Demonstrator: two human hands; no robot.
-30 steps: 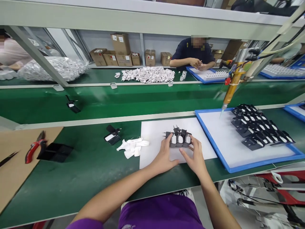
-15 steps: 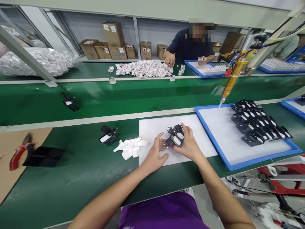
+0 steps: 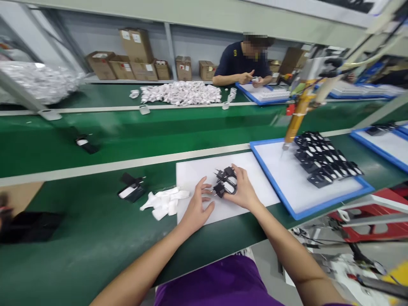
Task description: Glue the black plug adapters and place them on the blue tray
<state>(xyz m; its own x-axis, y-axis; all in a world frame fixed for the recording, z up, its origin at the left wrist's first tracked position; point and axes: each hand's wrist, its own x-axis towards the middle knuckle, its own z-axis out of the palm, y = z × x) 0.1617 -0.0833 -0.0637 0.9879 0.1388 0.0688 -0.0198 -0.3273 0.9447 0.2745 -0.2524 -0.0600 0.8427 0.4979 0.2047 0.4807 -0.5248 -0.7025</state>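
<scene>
Over a white sheet (image 3: 188, 170), my right hand (image 3: 245, 189) has its thumb and fingers around the right side of a small group of black plug adapters (image 3: 228, 185). Metal prongs stick out on their left, and white oval faces show. My left hand (image 3: 196, 207) is just left of the group, fingers apart and curved, thumb spread, holding nothing. Whether its fingertips touch a prong, I cannot tell. Crumpled white pieces (image 3: 165, 202) lie at the sheet's left edge. Farther left sits another black plug adapter (image 3: 131, 189) with a white face.
A blue-rimmed tray (image 3: 270, 180) holds rows of black adapters (image 3: 325, 157) on the right. Above it hangs a yellow dispenser (image 3: 296, 121). A black item (image 3: 35, 227) lies at left. Across the green channel (image 3: 178, 129), a co-worker (image 3: 237, 63) sits by piled white parts (image 3: 181, 92).
The view has shifted, so the scene slides left. My hands keep nearly the same pose around the adapters. The co-worker's hand has left the white pile and joined the other hand over the tray.
</scene>
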